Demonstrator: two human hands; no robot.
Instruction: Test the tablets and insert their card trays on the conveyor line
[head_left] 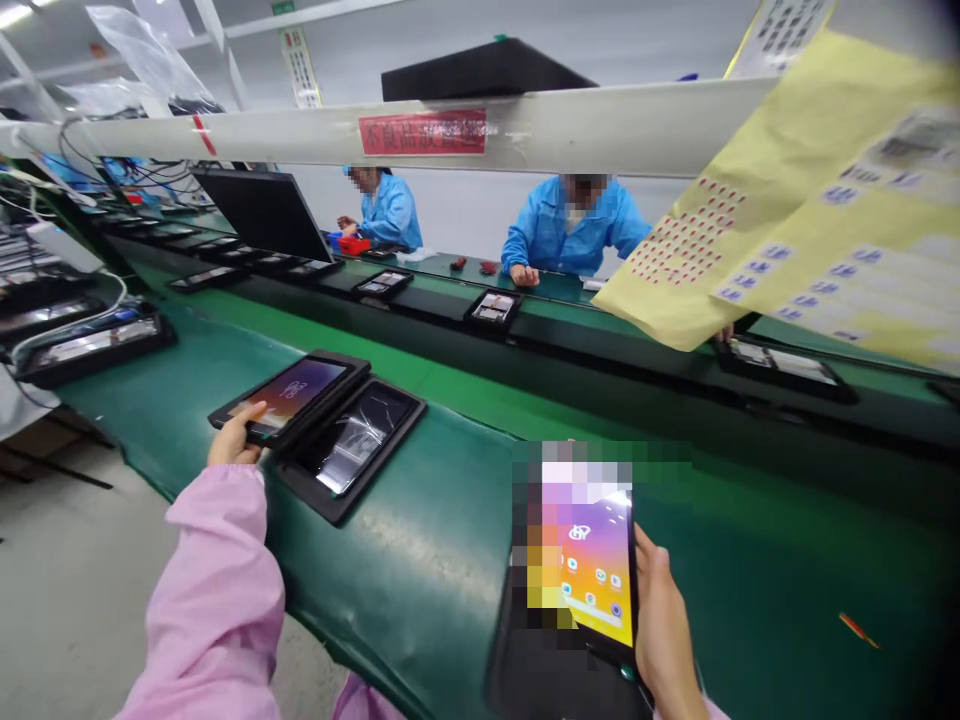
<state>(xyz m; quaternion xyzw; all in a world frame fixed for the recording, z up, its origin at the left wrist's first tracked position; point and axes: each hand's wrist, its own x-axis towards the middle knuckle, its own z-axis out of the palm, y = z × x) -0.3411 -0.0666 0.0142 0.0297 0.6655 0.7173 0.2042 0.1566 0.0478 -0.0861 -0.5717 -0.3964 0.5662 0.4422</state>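
Observation:
My left hand grips the near-left corner of a tablet with a lit screen, seated in a black tray. Its thumb presses on top, and the other fingers are partly hidden. This tray overlaps a second black tray, where a dark-screened tablet lies with reflections on its glass. At the right, my right hand is closed around the edge of another tablet. That one shows a bright home screen with icons and is tilted up over a black tray. Pixelation covers its upper left part.
A green mat covers the bench. Beyond it a dark conveyor carries several trays. Two people in blue jackets sit across. A yellow sheet hangs at upper right, beside a white rail. Another tray stands left.

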